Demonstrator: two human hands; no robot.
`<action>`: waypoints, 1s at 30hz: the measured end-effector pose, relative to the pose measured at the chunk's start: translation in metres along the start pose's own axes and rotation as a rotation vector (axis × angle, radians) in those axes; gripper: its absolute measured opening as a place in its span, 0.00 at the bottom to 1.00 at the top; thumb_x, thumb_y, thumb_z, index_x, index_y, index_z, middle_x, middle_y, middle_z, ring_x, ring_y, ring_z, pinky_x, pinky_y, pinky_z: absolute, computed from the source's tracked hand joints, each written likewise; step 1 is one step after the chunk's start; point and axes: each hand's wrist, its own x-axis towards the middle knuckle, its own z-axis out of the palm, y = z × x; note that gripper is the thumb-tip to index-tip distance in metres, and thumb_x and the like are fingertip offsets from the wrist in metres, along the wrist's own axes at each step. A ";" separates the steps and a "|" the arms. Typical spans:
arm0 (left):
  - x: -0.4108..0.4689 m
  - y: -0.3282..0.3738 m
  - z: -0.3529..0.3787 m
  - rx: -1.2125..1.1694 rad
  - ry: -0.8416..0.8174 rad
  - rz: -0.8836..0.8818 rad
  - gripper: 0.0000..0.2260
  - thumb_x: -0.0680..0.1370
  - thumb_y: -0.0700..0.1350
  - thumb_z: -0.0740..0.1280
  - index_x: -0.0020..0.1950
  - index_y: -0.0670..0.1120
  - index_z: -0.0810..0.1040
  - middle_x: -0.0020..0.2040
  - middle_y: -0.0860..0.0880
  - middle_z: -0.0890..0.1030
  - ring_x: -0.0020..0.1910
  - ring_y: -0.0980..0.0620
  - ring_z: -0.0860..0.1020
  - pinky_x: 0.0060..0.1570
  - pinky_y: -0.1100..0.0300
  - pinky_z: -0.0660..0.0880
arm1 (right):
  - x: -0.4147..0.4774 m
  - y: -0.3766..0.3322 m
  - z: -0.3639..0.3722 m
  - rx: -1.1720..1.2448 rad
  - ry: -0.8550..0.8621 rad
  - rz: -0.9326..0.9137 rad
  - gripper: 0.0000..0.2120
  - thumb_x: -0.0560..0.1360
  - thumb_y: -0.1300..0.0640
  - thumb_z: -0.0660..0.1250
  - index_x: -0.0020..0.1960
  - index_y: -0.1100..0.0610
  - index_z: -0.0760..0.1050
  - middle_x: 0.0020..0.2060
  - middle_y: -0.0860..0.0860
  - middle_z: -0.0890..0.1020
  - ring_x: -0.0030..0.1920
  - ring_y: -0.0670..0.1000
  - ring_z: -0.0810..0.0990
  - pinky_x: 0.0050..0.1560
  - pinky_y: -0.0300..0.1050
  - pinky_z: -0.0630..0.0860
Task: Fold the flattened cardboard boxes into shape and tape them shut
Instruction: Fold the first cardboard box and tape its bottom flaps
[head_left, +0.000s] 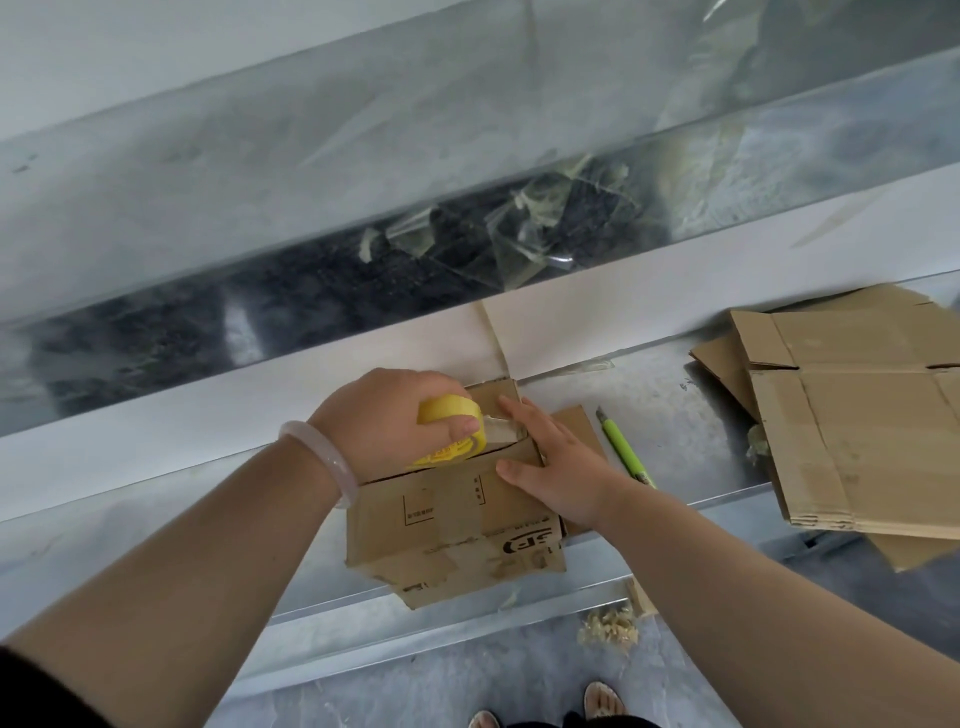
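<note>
A small brown cardboard box (447, 525) stands folded on the metal bench, its near side hanging over the front edge. My left hand (384, 415) grips a yellow tape roll (457, 428) on the box's top, over the flap seam. A short strip of tape runs from the roll toward my right hand (550, 462), which lies flat with straight fingers on the right part of the top. A pile of flattened cardboard boxes (852, 415) lies at the right of the bench.
A green utility knife (626, 449) lies on the bench (691, 431) just right of the box. Behind the bench runs a white ledge and a trough holding crumpled tape scraps (514, 228). Tape bits lie on the floor near my feet.
</note>
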 end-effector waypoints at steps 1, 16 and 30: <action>0.001 0.004 -0.001 -0.006 0.017 -0.015 0.16 0.74 0.66 0.62 0.58 0.61 0.77 0.51 0.60 0.80 0.49 0.58 0.77 0.50 0.55 0.77 | 0.000 0.000 0.000 -0.004 0.006 -0.004 0.33 0.77 0.43 0.65 0.74 0.28 0.51 0.78 0.36 0.51 0.77 0.46 0.55 0.74 0.52 0.61; 0.026 0.054 -0.022 -0.022 0.006 -0.106 0.18 0.75 0.62 0.65 0.54 0.50 0.82 0.52 0.54 0.81 0.51 0.54 0.78 0.54 0.52 0.76 | -0.001 -0.001 -0.002 0.010 0.023 -0.005 0.35 0.75 0.41 0.66 0.75 0.31 0.50 0.78 0.39 0.55 0.77 0.46 0.56 0.75 0.53 0.59; 0.031 0.060 -0.026 0.013 -0.036 -0.080 0.14 0.75 0.62 0.66 0.48 0.54 0.82 0.47 0.56 0.81 0.46 0.57 0.78 0.47 0.58 0.75 | 0.003 0.000 -0.002 0.001 0.057 -0.017 0.24 0.82 0.46 0.55 0.75 0.33 0.53 0.76 0.46 0.61 0.75 0.50 0.62 0.72 0.53 0.63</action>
